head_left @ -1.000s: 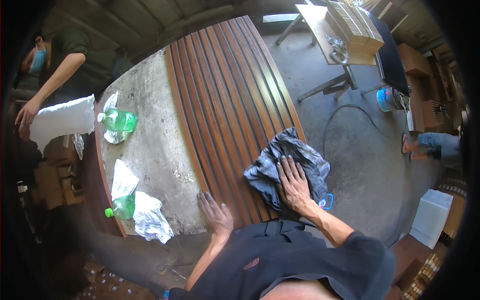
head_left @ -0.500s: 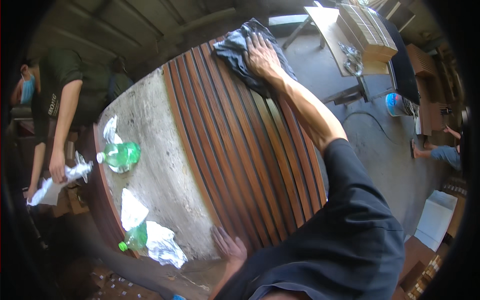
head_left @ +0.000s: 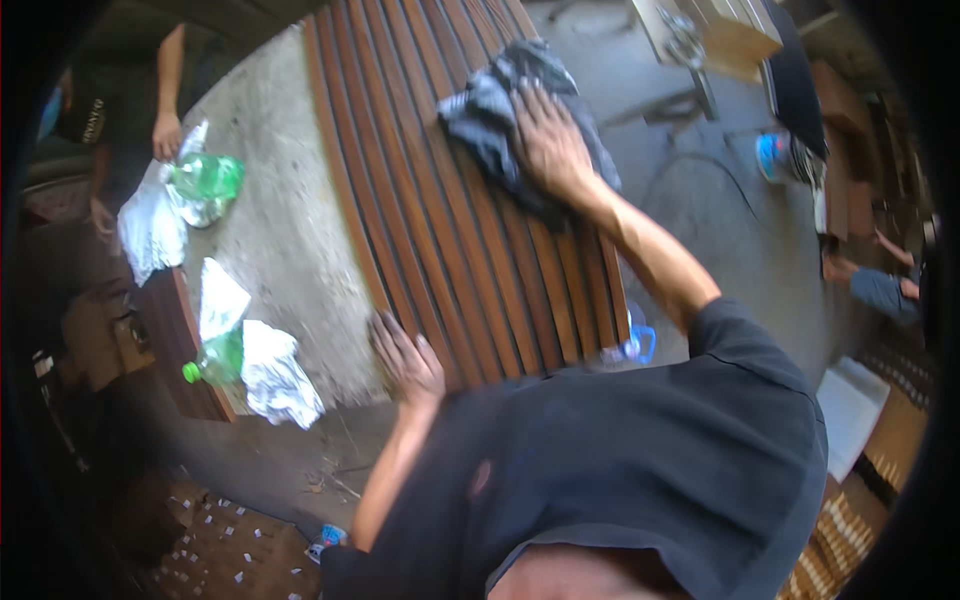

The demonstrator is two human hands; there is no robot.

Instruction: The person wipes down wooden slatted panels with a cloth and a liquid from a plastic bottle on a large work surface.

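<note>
The right hand (head_left: 553, 145) presses flat on a dark cloth (head_left: 485, 110), fingers stretched and slightly apart rather than clamped — probably to spread pressure over the brown slatted board (head_left: 430, 205) beneath. The left hand (head_left: 412, 367), fingers also apart, rests at the board's left edge, likely as a brace. The board lies along the right of the grey surface (head_left: 290, 215), leaving room at left for 2 green bottles (head_left: 220, 178) and white cloths (head_left: 282, 378), near a co-worker's hand (head_left: 167, 135).
</note>
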